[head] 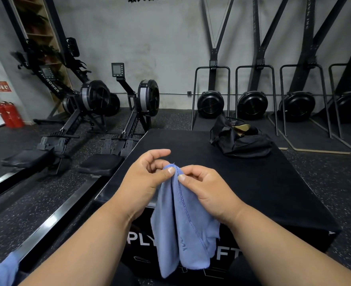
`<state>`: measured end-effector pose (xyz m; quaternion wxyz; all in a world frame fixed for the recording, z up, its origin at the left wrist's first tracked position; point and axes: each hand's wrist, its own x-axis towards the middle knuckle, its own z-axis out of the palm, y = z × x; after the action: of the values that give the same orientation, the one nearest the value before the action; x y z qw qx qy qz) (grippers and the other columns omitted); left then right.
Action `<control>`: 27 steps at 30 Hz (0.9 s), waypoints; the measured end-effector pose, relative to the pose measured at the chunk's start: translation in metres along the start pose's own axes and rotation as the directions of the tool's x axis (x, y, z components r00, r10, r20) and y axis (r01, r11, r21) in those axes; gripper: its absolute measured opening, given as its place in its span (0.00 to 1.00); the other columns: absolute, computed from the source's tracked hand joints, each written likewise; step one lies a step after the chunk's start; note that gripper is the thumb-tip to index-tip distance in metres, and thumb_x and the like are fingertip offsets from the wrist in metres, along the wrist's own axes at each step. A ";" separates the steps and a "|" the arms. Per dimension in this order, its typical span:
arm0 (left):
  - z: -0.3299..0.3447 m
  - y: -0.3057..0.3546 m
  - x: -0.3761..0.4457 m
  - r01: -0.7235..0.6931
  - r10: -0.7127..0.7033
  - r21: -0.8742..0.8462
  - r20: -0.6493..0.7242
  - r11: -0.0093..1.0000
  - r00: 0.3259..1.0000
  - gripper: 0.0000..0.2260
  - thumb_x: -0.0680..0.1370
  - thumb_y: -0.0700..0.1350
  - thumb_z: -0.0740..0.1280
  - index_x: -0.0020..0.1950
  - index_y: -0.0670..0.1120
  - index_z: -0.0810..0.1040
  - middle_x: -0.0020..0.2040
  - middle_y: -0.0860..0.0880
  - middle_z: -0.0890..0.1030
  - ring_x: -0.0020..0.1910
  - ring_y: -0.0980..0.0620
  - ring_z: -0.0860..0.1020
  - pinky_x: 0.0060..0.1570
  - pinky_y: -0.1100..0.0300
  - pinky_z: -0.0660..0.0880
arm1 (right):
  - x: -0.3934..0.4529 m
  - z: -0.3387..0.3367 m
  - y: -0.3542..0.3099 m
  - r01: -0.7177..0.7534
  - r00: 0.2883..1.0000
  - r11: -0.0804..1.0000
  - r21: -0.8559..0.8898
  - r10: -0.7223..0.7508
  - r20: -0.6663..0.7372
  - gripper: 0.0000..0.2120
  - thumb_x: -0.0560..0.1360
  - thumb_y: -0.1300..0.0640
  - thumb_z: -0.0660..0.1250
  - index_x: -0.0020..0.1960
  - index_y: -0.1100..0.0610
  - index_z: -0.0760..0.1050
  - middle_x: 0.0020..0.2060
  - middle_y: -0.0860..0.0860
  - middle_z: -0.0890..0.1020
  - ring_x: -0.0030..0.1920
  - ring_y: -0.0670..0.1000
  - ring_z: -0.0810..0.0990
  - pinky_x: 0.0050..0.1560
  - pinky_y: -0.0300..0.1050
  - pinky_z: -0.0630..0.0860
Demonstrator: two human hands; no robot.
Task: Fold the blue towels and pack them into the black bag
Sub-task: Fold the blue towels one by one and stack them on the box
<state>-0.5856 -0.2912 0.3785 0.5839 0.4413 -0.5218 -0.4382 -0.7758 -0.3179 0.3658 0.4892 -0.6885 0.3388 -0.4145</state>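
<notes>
The black padded box serving as a tabletop [242, 182] fills the middle of the view, its top a matte, faintly grained vinyl with squared edges and pale lettering on the near face. On its far right corner sits the black bag [240, 141], a slack, crumpled heap of thin fabric with its mouth gaping; no blue shows inside it, so packing looks not yet begun. The blue towel [180, 223] hangs in front of the box's near edge, soft and napped, with a stitched hem running down its length and a frayed corner; it droops in loose vertical folds, so folding seems barely started. A second patch of blue cloth [3, 271] shows at the lower left, perhaps another towel waiting. The left hand [147, 178] and right hand [203, 186] meet at the towel's top edge, each pinching it between thumb and curled fingers.
</notes>
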 end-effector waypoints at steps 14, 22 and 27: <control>-0.024 0.033 0.020 -0.195 0.172 -0.101 -0.201 0.976 0.964 0.13 0.79 0.33 0.71 0.57 0.47 0.75 0.43 0.53 0.85 0.44 0.56 0.82 0.52 0.63 0.77 | -0.012 -0.006 0.065 0.262 0.909 0.660 -0.704 -0.413 -0.049 0.12 0.77 0.59 0.59 0.52 0.48 0.78 0.57 0.43 0.78 0.49 0.48 0.79 0.44 0.47 0.78; -0.028 0.048 0.025 -0.217 0.191 -0.099 -0.216 0.971 0.957 0.20 0.72 0.42 0.76 0.62 0.48 0.74 0.46 0.52 0.86 0.48 0.54 0.83 0.57 0.57 0.76 | -0.010 0.004 0.083 0.167 0.973 0.807 -0.566 -0.227 -0.038 0.15 0.80 0.53 0.67 0.63 0.39 0.81 0.60 0.36 0.74 0.55 0.43 0.79 0.52 0.39 0.77; -0.027 0.053 0.027 -0.235 0.208 -0.104 -0.222 0.966 0.953 0.16 0.79 0.35 0.73 0.63 0.47 0.74 0.46 0.52 0.86 0.47 0.56 0.83 0.54 0.60 0.77 | -0.003 0.005 0.077 0.084 0.995 0.871 -0.484 -0.049 0.085 0.22 0.76 0.41 0.69 0.69 0.39 0.78 0.61 0.38 0.74 0.63 0.41 0.77 0.65 0.39 0.74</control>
<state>-0.5543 -0.3038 0.4344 0.7084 0.3845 -0.4744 -0.3539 -0.7771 -0.3353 0.2905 0.2972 -0.8147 0.3909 -0.3084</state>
